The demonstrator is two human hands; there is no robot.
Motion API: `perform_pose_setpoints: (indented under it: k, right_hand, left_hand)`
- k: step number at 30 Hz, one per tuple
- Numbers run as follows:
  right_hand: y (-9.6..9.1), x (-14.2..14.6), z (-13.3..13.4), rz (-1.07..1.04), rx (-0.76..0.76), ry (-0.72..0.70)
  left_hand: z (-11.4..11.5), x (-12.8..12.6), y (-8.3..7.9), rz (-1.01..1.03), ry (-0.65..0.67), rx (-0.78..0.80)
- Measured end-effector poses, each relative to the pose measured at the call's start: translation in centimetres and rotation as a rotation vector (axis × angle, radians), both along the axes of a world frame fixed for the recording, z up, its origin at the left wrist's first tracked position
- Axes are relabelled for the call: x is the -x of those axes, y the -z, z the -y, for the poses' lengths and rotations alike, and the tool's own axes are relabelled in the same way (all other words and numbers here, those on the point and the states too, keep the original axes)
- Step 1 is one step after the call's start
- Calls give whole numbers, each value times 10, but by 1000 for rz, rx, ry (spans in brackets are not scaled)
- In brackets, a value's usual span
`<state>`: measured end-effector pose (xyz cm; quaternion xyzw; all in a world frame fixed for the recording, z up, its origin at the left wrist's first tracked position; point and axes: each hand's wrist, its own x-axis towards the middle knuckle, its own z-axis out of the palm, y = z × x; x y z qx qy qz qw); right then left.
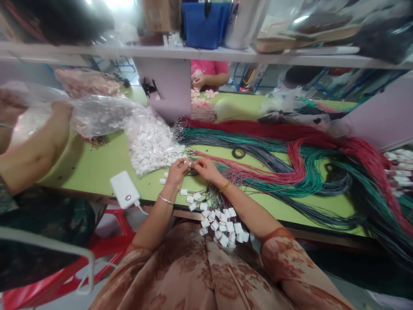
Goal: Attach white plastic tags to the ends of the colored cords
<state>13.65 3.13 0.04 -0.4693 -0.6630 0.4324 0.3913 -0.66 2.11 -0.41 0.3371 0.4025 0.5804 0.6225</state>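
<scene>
My left hand (177, 173) pinches a small white plastic connector (187, 163) above the front part of the table. Close against it, my right hand (206, 169) has its fingertips closed on what looks like a thin wire, mostly hidden by the fingers. Below my wrists, a bunch of wired white connectors (222, 224) hangs over the table edge. A clear bag of white connectors (151, 137) lies just beyond my left hand. Red wires (258, 165) and green wires (309, 172) stretch away to the right of my hands.
A white power bank (125, 189) with a cable lies on the green table (97, 172). Black tape (238, 153) sits among the wire bundles. At left, a co-worker's arm (41, 142) reaches over a plastic bag. A shelf (206, 53) crosses above, holding a blue bin (205, 26).
</scene>
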Motion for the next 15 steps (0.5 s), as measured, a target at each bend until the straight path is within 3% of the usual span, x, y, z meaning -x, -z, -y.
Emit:
perform_pose_setpoints:
  k: [3, 7, 10, 13, 15]
  right_hand:
    - [1, 1, 3, 137, -76, 35]
    - [-3, -10, -2, 287, -166, -43]
    - [-7, -28, -13, 538, -238, 47]
    - [-5, -40, -20, 779, -198, 109]
    - [-2, -43, -22, 802, -175, 97]
  left_hand:
    - [2, 0, 0, -58, 11, -5]
    - [4, 5, -2, -122, 14, 44]
    - [4, 9, -5, -108, -3, 74]
    - [4, 10, -7, -111, 9, 97]
    - [4, 9, -6, -116, 26, 93]
